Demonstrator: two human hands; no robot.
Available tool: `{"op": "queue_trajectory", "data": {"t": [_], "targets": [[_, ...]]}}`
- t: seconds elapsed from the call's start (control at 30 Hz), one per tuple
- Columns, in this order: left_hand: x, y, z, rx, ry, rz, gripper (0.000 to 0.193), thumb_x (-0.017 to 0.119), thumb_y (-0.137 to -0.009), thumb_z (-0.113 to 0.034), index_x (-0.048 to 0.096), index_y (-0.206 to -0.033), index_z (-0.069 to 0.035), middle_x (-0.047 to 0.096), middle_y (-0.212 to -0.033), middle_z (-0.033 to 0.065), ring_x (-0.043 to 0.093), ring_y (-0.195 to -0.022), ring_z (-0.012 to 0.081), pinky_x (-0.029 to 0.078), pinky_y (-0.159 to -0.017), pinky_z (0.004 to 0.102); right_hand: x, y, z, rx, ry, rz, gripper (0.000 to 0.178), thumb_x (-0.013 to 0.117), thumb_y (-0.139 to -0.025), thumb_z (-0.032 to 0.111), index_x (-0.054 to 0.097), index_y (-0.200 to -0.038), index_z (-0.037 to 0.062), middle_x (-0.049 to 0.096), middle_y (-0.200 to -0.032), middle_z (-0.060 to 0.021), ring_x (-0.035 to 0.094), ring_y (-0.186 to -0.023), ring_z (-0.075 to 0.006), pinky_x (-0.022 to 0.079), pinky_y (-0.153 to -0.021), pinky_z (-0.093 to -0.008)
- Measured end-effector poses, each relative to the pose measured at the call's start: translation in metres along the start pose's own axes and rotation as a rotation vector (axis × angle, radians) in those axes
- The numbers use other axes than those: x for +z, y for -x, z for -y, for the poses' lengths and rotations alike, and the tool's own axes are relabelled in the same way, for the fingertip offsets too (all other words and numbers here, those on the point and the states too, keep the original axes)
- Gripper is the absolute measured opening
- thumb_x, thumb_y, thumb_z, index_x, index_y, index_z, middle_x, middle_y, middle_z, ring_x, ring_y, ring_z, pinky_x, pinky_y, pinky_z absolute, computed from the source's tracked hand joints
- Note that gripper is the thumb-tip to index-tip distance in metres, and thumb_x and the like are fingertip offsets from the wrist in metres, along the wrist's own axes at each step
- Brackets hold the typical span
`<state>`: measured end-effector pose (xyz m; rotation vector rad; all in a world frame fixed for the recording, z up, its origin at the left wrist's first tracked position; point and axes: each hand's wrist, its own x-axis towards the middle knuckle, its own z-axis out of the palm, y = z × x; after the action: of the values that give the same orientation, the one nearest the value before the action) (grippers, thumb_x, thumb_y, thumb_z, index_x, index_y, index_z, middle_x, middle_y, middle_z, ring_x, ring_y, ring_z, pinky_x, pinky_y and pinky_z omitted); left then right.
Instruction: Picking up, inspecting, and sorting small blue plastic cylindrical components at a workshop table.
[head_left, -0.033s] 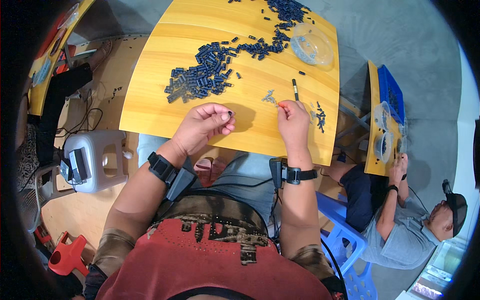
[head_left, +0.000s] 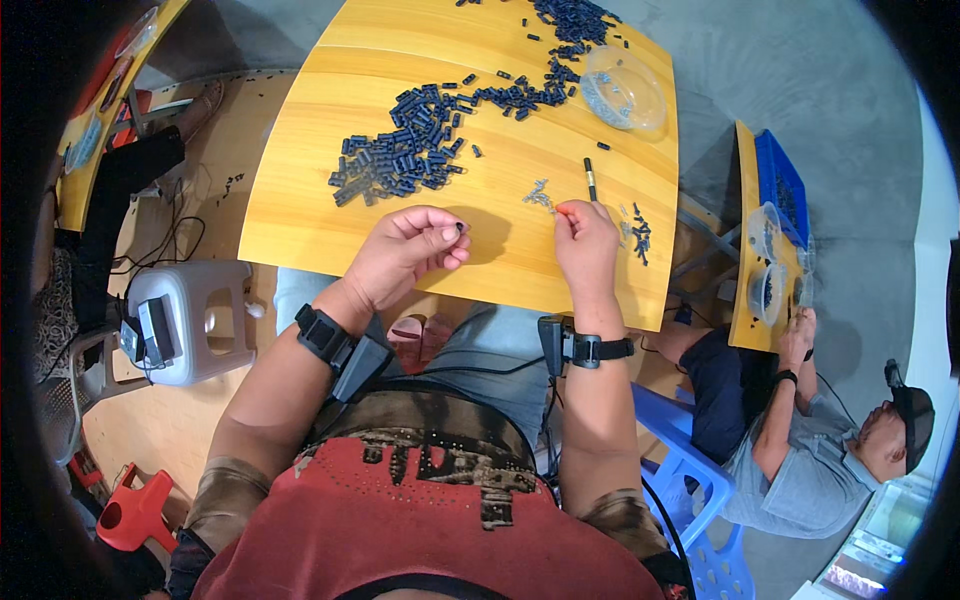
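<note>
A heap of dark pieces (head_left: 402, 150) lies at twelve o'clock from the left hand (head_left: 405, 250), whose thumb and forefinger pinch a small black piece (head_left: 460, 227); small silvery parts (head_left: 539, 193) lie at eleven o'clock from the right hand (head_left: 588, 240), its fingers curled close together, any hold impossible to tell; slim dark parts (head_left: 642, 238) lie at three o'clock.

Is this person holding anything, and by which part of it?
The left hand pinches a small black piece, its grip hiding which part. The right hand is beside small silver pieces; whether it holds one cannot be told.
</note>
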<state>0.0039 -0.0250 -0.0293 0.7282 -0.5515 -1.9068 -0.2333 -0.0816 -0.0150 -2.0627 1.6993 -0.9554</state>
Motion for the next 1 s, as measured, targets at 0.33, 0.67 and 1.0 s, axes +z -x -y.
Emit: {"op": "queue_trajectory", "data": {"t": [0.33, 0.67, 1.0], "targets": [[0.001, -0.001, 0.000, -0.006, 0.004, 0.002, 0.013, 0.057, -0.089, -0.009, 0.059, -0.099, -0.003, 0.063, -0.090, 0.0083, 0.061, -0.080, 0.0164, 0.049, -0.070, 0.0268, 0.001, 0.000, -0.004, -0.032, 0.049, 0.004, 0.004, 0.060, -0.073, -0.002, 0.059, -0.077, -0.0009, 0.056, -0.073, -0.0147, 0.057, -0.063, -0.0281, 0.048, -0.058, -0.0343], [0.002, 0.000, 0.004, 0.007, -0.122, -0.017, 0.013, 0.058, -0.088, -0.009, 0.058, -0.099, -0.002, 0.063, -0.090, 0.0089, 0.061, -0.080, 0.0160, 0.050, -0.070, 0.0267, -0.011, 0.022, 0.041, -0.026, -0.093, 0.091, 0.006, 0.061, -0.074, 0.000, 0.058, -0.078, 0.0003, 0.056, -0.073, -0.0129, 0.058, -0.063, -0.0246, 0.048, -0.057, -0.0318], [0.017, -0.003, 0.005, -0.007, -0.279, -0.110, 0.014, 0.059, -0.088, -0.011, 0.058, -0.097, 0.000, 0.064, -0.086, 0.0079, 0.063, -0.073, 0.0146, 0.051, -0.063, 0.0248, 0.006, 0.034, 0.070, -0.273, -0.076, 0.104, 0.008, 0.063, -0.072, 0.004, 0.056, -0.077, 0.0029, 0.055, -0.072, -0.0115, 0.056, -0.069, -0.0297, 0.046, -0.060, -0.0375]]}}
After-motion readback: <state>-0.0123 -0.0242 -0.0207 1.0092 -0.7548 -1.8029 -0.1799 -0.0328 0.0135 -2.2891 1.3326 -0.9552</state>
